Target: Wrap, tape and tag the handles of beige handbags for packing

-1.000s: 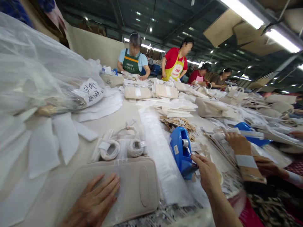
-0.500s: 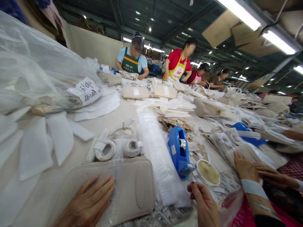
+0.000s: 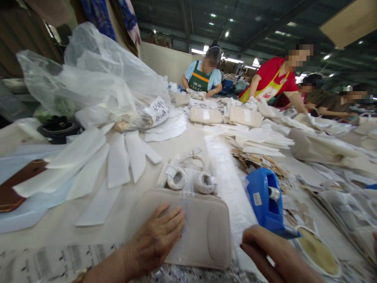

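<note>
A beige handbag (image 3: 197,226) lies on the table, with wrapped, rolled handles (image 3: 176,179) at its far edge and clear plastic film across its middle. My left hand (image 3: 160,232) rests flat on the left part of the bag, fingers stretched out. To the bag's right, close to a blue tape dispenser (image 3: 263,196), is my right hand (image 3: 265,245). Its fingers are curled and pressed together, partly blurred; what they hold, if anything, I cannot make out. A strip of white plastic bags (image 3: 226,181) runs between the handbag and the dispenser.
White padding pieces (image 3: 119,161) fan out on the left beneath a large clear bag (image 3: 106,74). A round tub (image 3: 318,249) sits right of the dispenser. Beige bags (image 3: 206,114) are stacked farther back, where co-workers (image 3: 203,74) stand.
The view has swung left, so the things appear farther right. My right hand has come nearer the handbag. My left hand remains on it. The neighbour's hands at right have left the view.
</note>
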Available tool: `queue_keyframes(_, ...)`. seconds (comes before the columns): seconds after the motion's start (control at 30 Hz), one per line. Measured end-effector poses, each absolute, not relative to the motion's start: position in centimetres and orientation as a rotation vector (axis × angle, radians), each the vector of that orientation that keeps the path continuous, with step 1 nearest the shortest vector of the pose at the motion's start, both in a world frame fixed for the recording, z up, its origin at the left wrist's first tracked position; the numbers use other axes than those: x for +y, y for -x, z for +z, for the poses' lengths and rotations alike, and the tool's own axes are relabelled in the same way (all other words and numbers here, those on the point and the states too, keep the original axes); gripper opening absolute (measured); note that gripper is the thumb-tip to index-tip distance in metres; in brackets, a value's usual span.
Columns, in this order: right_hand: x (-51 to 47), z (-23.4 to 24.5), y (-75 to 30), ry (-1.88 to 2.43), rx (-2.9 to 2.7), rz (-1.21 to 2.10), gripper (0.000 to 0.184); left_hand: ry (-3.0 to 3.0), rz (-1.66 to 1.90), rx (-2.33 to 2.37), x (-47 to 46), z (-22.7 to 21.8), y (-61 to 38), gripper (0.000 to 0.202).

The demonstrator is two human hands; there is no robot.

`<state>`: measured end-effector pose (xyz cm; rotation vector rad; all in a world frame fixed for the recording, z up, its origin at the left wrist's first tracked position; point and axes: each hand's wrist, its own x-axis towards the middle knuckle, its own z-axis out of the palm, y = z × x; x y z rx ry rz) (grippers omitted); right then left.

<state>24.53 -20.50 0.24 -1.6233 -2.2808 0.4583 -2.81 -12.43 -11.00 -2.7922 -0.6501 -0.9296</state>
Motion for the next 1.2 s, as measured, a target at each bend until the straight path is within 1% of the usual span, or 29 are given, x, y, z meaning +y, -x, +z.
queue_keyframes(0.13, -15.0, 3.3, -21.1, 1.479, -2.627, 0.438, 0.018, 2.838, -0.929, -0.671, -12.6, -11.8, 2.9, 0.027)
queue_keyframes(0.33, -10.7, 4.5, -18.3, 1.359, -2.955, 0.655, 0.015, 2.877, -0.983, -0.703, -12.6, -12.5, 3.0, 0.027)
queue_keyframes(0.5, -6.4, 5.4, -17.5, 1.341, -3.110, 0.634, 0.015, 2.837, -0.976, -0.669, -12.6, -12.4, 3.1, 0.025)
queue_keyframes(0.63, -4.3, 5.7, -16.7, 1.255, -3.182, 0.831, 0.013, 2.838, -0.937, -0.673, -12.5, -12.4, 3.2, 0.025)
queue_keyframes(0.73, -4.5, 5.5, -15.7, 1.129, -3.194, 1.058, 0.008, 2.860, -0.884, -0.657, -12.4, -12.5, 3.4, 0.026)
queue_keyframes(0.8, -4.8, 4.9, -15.0, 1.065, -3.195, 1.128, 0.008, 2.882, -0.855, -0.663, -12.5, -12.5, 3.4, 0.026)
queue_keyframes(0.87, -4.7, 3.9, -14.4, 1.089, -3.242, 1.029, 0.011, 2.905, -0.841, -0.670, -12.5, -12.6, 3.4, 0.027)
queue_keyframes(1.07, -4.0, -0.2, -13.2, 1.140, -3.478, 0.304, 0.014, 2.934, -0.870, -0.688, -12.6, -12.6, 3.3, 0.025)
queue_keyframes(1.13, -3.9, -0.9, -13.1, 1.208, -3.439, 0.188, 0.012, 2.932, -0.874, -0.692, -12.6, -12.6, 3.3, 0.023)
queue_keyframes(1.2, -3.6, -1.0, -13.1, 1.276, -3.388, 0.183, 0.007, 2.925, -0.876, -0.693, -12.6, -12.6, 3.3, 0.022)
